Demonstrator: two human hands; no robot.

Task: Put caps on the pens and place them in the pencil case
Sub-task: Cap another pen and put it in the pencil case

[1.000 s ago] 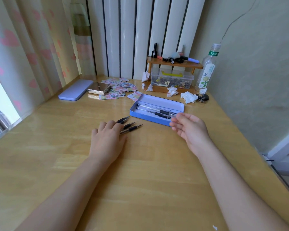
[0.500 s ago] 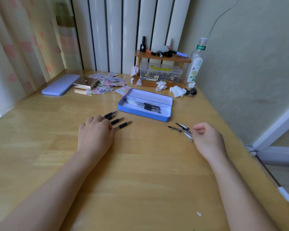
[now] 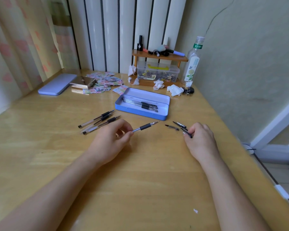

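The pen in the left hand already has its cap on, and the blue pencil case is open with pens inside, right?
Not quite. The head view shows the pen in the left hand is uncapped, its bare tip pointing toward the right hand, which holds a cap. The blue pencil case is open with pens inside.

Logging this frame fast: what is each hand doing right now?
Left hand: closed on an uncapped pen, tip pointing toward the right.
Right hand: closed on a pen cap at its fingertips.
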